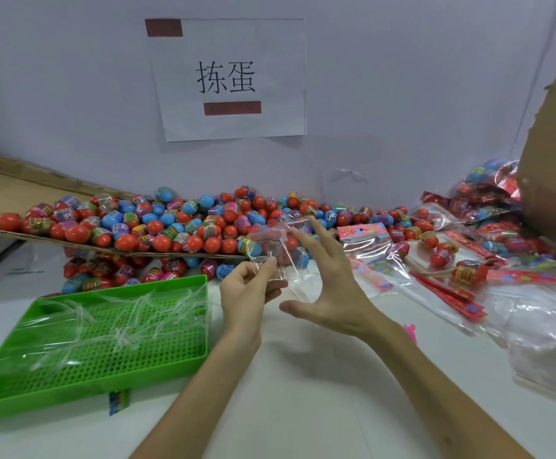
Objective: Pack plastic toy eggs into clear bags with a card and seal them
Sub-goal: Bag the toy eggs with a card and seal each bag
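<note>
One clear bag (270, 247), edge pinched by left hand (245, 293); right hand (331, 293) spread, perhaps touching.

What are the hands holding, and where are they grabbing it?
The left hand pinches a clear bag by its lower edge, between thumb and fingers. The right hand is spread open with its fingertips at the bag's side, not gripping it.
</note>
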A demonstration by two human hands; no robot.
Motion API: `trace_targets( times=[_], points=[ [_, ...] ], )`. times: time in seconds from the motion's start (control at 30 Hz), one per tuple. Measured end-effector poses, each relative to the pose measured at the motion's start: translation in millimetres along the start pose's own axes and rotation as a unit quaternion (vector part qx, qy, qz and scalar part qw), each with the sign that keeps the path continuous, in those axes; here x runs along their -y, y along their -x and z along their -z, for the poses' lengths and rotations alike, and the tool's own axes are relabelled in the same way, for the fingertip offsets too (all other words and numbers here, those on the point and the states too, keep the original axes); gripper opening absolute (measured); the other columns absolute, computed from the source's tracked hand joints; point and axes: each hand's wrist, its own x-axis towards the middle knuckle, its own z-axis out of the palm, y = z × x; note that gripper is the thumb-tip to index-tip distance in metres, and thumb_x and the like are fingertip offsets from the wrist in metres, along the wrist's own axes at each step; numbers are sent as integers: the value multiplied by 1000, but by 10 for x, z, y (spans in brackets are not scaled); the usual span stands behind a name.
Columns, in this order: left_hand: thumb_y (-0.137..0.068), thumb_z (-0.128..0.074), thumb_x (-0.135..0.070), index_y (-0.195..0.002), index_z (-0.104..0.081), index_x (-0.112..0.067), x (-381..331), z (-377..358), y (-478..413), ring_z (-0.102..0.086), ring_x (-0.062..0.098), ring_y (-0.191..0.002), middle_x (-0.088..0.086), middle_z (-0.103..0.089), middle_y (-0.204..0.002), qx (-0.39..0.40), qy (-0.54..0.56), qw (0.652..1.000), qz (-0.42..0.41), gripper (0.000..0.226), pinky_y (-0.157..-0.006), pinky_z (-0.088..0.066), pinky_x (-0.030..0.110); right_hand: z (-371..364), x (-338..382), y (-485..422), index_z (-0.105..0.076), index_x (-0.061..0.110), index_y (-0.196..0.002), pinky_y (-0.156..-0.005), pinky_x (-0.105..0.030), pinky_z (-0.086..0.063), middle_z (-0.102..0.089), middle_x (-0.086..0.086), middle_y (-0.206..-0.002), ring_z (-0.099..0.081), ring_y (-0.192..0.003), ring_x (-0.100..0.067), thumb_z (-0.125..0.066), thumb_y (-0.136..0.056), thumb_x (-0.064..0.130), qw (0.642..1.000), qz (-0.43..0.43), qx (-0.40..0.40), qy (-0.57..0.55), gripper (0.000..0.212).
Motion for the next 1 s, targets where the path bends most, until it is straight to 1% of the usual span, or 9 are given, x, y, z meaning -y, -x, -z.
trace_targets(
  times=[0.17, 0.23, 0.33, 0.47, 0.53, 0.67, 0.8, 0.9, 1.0],
  points=[
    [-94, -75, -21, -81, -59, -2, 3, -9, 24, -77, 22, -72, 20, -69, -75, 16, -46, 998, -29, 28, -70, -60, 30, 8, -21, -30, -44, 37, -150, -119, -24, -17, -23, 11, -167, -18, -153, -5, -78, -88, 37, 996, -26, -88, -12, 70],
    [-93, -76, -22, -83, -59, -1, -9, -33, 51, -77, 24, -72, 28, -69, -83, 39, -64, 996, -40, 28, -68, -61, 29, 26, -42, -41, -61, 31, -137, -117, -25, -29, -46, 9, -154, -38, -142, -6, -73, -93, 29, 993, -44, -103, -24, 46],
    [-92, -77, -27, -79, -55, -3, -24, -68, 93, -77, 25, -71, 15, -76, -79, 66, -94, 991, -64, 35, -65, -60, 28, 48, -69, -27, -72, 21, -124, -102, -13, -43, -66, 12, -128, -54, -115, 6, -67, -97, 26, 991, -48, -124, -19, 27],
    [-88, -75, -43, -82, -64, -4, -63, -93, 137, -75, 22, -67, 6, -78, -81, 79, -102, 988, -84, 41, -62, -59, 26, 37, -75, -15, -77, 21, -112, -80, -4, -47, -66, 29, -98, -62, -93, 14, -65, -99, 27, 990, -54, -129, -34, 19],
    [-85, -70, -52, -88, -68, -2, -84, -89, 143, -73, 19, -66, 5, -79, -83, 76, -97, 989, -78, 50, -63, -58, 25, 13, -77, -15, -78, 21, -111, -78, -3, -48, -68, 25, -99, -62, -90, 15, -66, -98, 27, 988, -55, -137, -35, 19],
    [-97, -68, -35, -84, -71, -5, -86, -45, 96, -68, 14, -62, 7, -78, -82, 56, -70, 995, -42, 32, -61, -54, 24, 37, -88, -24, -79, 20, -108, -80, -9, -53, -74, 13, -104, -63, -88, 9, -74, -92, 22, 988, -24, -154, -11, 17],
    [-93, -69, -45, -81, -70, -9, -132, -42, 100, -64, 11, -58, 1, -73, -71, 53, -21, 998, -16, 38, -60, -52, 24, 57, -66, -15, -71, 21, -126, -90, -4, -45, -66, 18, -117, -58, -99, 10, -78, -89, 18, 993, 4, -119, -4, 37],
    [-83, -60, -67, -73, -76, -16, -190, -55, 126, -66, 13, -62, 6, -75, -78, 77, 23, 996, -23, 55, -59, -54, 22, 67, -35, -20, -77, 21, -110, -79, -11, -54, -73, 18, -99, -68, -84, 1, -74, -93, 16, 984, -36, -153, -86, 18],
    [-95, -56, -62, -76, -77, -20, -163, -46, 116, -67, 13, -71, 4, -77, -82, 48, -1, 994, -101, 51, -64, -54, 23, 133, -4, -59, -76, 27, -94, -70, -22, -60, -77, 9, -86, -75, -75, -14, -69, -95, 10, 959, -99, -151, -217, 18]
  ],
)
